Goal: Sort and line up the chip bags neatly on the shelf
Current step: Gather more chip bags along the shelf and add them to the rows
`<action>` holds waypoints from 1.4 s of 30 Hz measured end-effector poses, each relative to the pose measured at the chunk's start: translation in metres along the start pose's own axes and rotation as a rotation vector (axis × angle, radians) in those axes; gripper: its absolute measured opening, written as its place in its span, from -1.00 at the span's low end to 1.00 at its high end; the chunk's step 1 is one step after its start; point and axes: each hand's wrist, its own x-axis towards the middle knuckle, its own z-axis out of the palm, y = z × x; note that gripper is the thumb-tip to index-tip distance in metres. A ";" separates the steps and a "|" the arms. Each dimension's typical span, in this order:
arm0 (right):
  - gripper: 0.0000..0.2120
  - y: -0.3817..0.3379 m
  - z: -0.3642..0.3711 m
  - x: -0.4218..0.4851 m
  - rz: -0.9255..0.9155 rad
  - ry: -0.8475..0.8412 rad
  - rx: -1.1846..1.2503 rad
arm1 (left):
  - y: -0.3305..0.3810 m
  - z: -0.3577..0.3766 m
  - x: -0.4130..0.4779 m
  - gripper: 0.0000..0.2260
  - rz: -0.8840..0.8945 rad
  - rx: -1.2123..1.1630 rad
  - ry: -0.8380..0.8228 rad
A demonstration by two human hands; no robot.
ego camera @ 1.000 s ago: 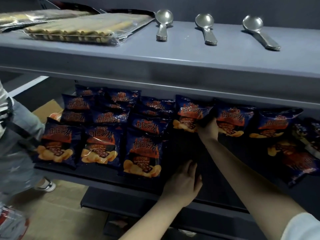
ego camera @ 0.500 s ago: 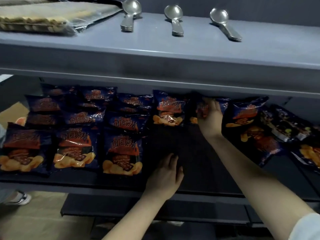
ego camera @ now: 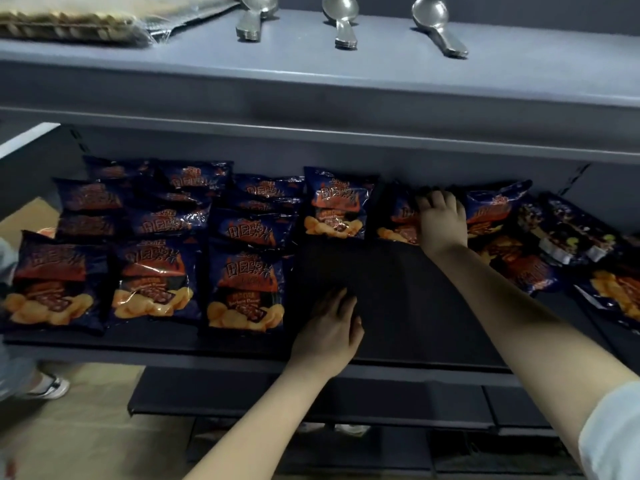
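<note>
"Two hands were on the shelf [ego camera: 398, 292]; what had each got?"

"The right hand [ego camera: 441, 221] lay on a chip bag [ego camera: 393, 220] far back, its fingers bent over the bag's top edge, gripping it as far as I could judge. The left hand [ego camera: 327, 336] held nothing. It rested flat and relaxed on bare shelf, nearer the front edge."

"And the other bags?"

"A tidy bag [ego camera: 337, 206] lay just left of the right hand, and neat rows [ego camera: 152, 278] ran left of the left hand. Right of the right hand a loose heap [ego camera: 530, 271] overlapped, some of it tilted."

"What could have gone wrong?"

"Dragging the gripped bag forward might have snagged the heap close on its right and pulled those bags askew or off the front edge. Slick, puffy foil could also have slipped from a top-edge hold. And the left hand sat just beside the front-row bag [ego camera: 246, 292]; a nudge would have spoilt that row."
</note>
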 end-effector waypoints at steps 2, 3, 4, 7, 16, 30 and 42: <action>-0.47 0.003 -0.005 -0.003 0.019 0.033 -0.010 | 0.000 0.000 0.000 -0.39 0.010 0.012 0.010; -0.46 0.004 -0.007 -0.005 0.024 0.053 -0.002 | 0.000 0.000 0.000 -0.31 0.014 0.018 0.014; -0.46 0.005 -0.009 -0.007 0.027 0.079 0.015 | 0.000 0.001 -0.001 -0.26 0.013 0.019 0.015; -0.52 0.011 -0.018 -0.015 0.014 0.201 0.083 | 0.000 0.001 -0.002 -0.26 0.011 0.011 0.020; -0.60 0.026 -0.058 -0.051 -0.308 0.121 0.316 | 0.000 -0.014 -0.009 -0.22 -0.033 -0.402 0.068; -0.46 -0.020 -0.041 -0.138 -0.049 -0.122 1.266 | -0.010 -0.023 -0.006 -0.68 -0.063 -0.956 0.100; -0.43 -0.026 0.003 -0.158 0.173 -0.470 1.682 | -0.013 -0.022 -0.004 -0.72 -0.042 -1.034 0.067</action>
